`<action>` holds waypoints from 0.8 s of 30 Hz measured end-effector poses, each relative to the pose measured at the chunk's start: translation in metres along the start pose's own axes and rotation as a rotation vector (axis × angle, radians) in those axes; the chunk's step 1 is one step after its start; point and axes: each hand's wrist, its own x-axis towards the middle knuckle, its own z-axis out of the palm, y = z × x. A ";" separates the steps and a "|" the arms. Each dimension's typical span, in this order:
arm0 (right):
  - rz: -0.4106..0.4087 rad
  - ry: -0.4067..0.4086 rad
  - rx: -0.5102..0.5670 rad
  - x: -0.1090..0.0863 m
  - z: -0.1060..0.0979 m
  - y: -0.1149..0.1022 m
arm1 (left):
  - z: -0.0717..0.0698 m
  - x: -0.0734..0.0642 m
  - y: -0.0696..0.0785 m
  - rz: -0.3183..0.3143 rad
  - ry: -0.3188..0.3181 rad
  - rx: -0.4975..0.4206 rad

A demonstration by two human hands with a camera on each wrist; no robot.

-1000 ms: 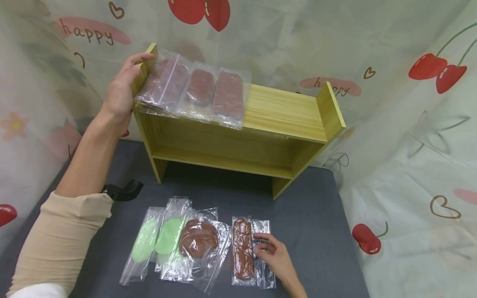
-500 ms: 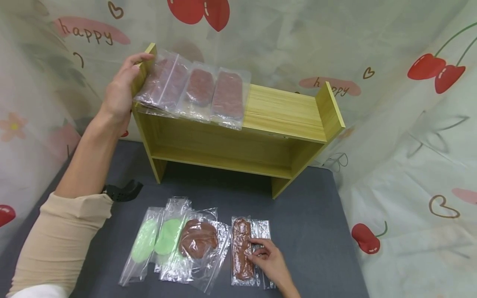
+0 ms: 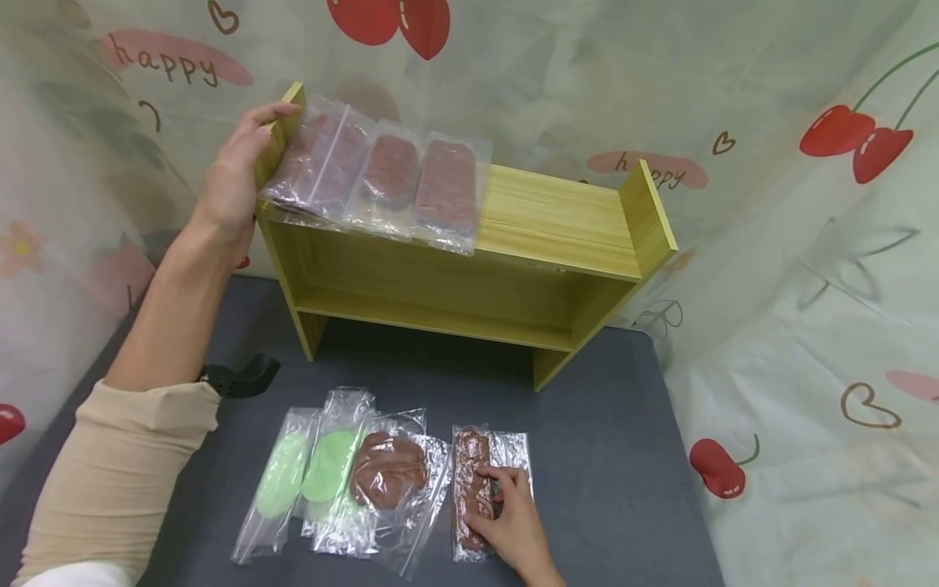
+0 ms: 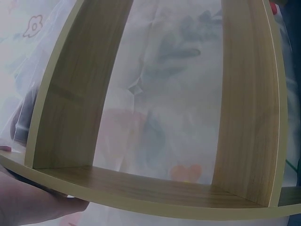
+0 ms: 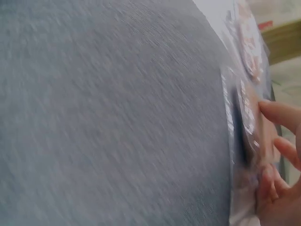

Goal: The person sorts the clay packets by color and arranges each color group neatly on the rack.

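My left hand [image 3: 233, 175] grips the upper left side panel [image 3: 277, 147] of a pale wooden shelf [image 3: 557, 214]. In the left wrist view, a finger or thumb [image 4: 42, 202] lies along the panel's outer face. On the table my right hand [image 3: 513, 522] reaches over a long brown slab in a clear bag [image 3: 469, 456]. Its thumb and a fingertip touch the bag, set apart from each other, and the other fingers are partly hidden. Under and right of this bag lies another clear bag [image 3: 517, 448], mostly covered by the hand.
Several bagged reddish slabs [image 3: 447, 187] lie on the shelf's top left. Left of the right hand sit bagged green ovals [image 3: 282, 473] and a bagged brown round piece [image 3: 389, 469]. A printed curtain [image 3: 513, 81] hangs behind, and the dark tabletop [image 3: 609, 456] extends rightward.
My right hand has moved left, from the clear bag beside it onto the bagged brown slab. The left hand keeps its grip on the shelf panel.
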 end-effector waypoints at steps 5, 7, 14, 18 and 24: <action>0.034 0.056 -0.069 0.000 0.006 -0.007 | 0.001 0.001 0.001 0.000 -0.001 -0.031; 0.042 0.058 -0.085 0.000 0.007 -0.009 | 0.001 0.001 0.000 -0.001 0.001 -0.026; 0.045 0.051 -0.150 0.001 0.005 -0.013 | 0.002 0.000 0.000 0.005 -0.002 -0.024; 0.032 0.047 -0.162 0.002 0.004 -0.014 | 0.002 0.000 0.000 0.006 0.004 -0.034; 0.037 0.045 -0.155 0.003 0.003 -0.016 | 0.001 0.000 0.000 0.012 0.004 -0.040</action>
